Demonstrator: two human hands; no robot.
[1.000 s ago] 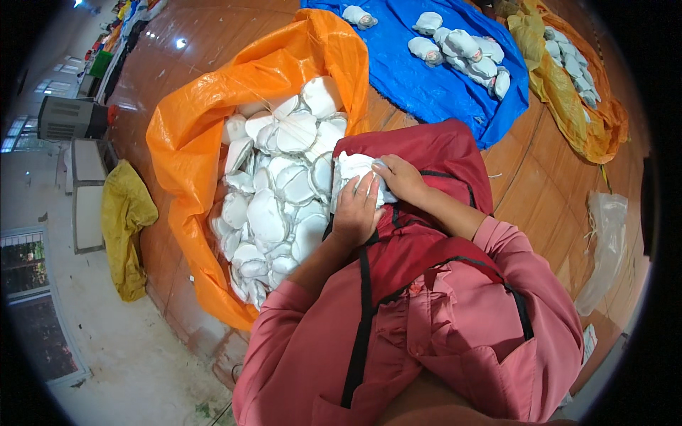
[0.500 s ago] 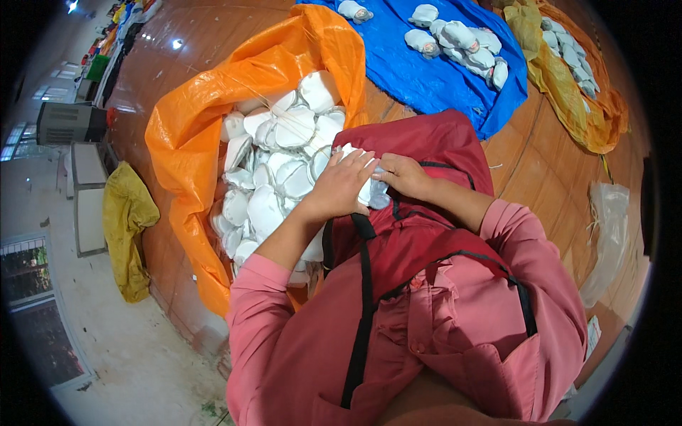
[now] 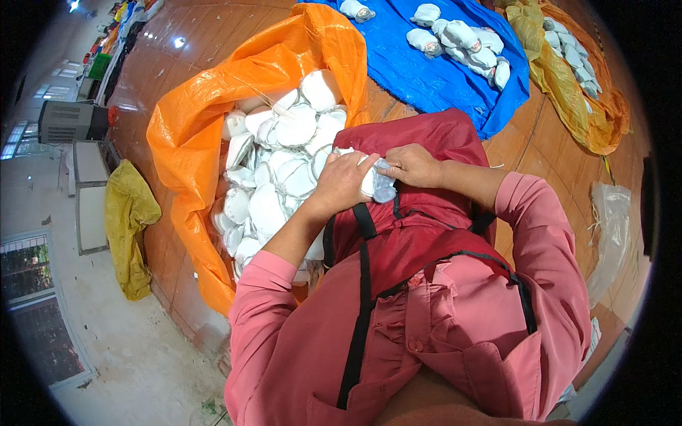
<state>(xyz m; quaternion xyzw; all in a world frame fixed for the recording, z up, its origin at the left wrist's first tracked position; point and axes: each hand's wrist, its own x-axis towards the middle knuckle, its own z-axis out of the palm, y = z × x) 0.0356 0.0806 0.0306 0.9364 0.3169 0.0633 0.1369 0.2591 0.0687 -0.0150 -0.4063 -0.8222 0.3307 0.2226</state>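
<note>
Over my lap, covered by a dark red apron point(image 3: 426, 135), both hands meet at a white rounded pad point(image 3: 367, 186). My left hand point(image 3: 344, 182) is closed over the pad from the left, its palm hiding most of it. Against the pad's right side sits a translucent, pale plastic piece point(image 3: 384, 190), perhaps a small bag. My right hand point(image 3: 414, 167) pinches its upper edge between thumb and fingers. Left of my lap, an orange sack point(image 3: 186, 106) with its mouth rolled open holds a heap of similar white pads point(image 3: 266, 209).
A blue sheet point(image 3: 398, 64) with bundled white pads point(image 3: 462, 39) lies ahead on the tiled floor. Far right is an orange and yellow sack point(image 3: 604, 131) with more bundles. A clear plastic bag point(image 3: 611, 220) lies at right, a yellow sack point(image 3: 128, 227) by the left wall.
My right hand has shifted slightly up and right, with its forearm and elbow swung outward. More of the translucent plastic shows. My left hand has barely moved.
</note>
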